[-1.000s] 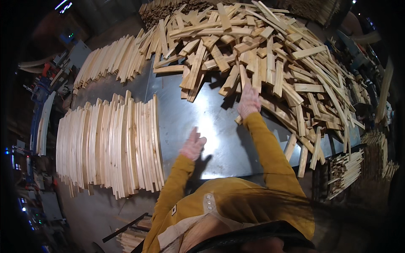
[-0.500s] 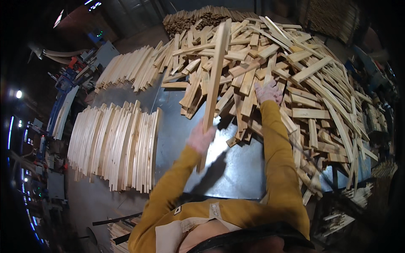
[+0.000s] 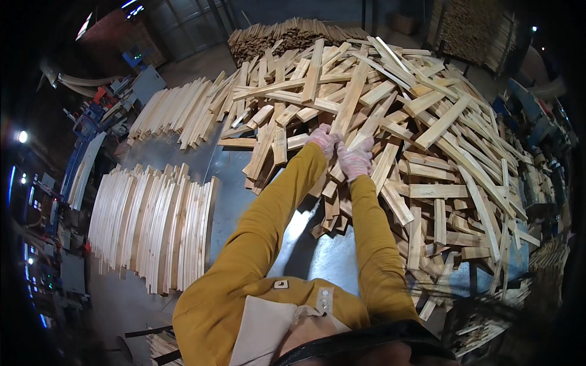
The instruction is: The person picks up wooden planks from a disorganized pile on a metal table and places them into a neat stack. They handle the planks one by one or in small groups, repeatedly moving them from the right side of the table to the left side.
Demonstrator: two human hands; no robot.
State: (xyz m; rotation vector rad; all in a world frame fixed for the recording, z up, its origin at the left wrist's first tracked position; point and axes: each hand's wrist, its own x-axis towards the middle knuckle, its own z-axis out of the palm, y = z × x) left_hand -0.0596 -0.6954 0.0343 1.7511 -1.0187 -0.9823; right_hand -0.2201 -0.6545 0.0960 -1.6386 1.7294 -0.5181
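A big heap of loose wooden slats (image 3: 439, 122) covers the far right of the metal table (image 3: 336, 259). My left hand (image 3: 323, 140), in a pale glove streaked with pink, is closed at the near end of a long wooden slat (image 3: 351, 100) that points away over the heap. Close beside it, my right hand (image 3: 356, 160), gloved alike, is closed around the near end of another slat (image 3: 369, 125). My fingers partly hide both ends.
On the left, slats lie side by side in a near row (image 3: 149, 229) and a far row (image 3: 174, 110). Behind the heap stands a stack of slats (image 3: 293, 33). Blue machinery (image 3: 85, 125) lines the left side. Another stack (image 3: 476, 30) rises at the far right.
The long slat that my left hand held upright is now down on the heap. My left hand has moved forward and right; my right hand has come left and nearer, beside it.
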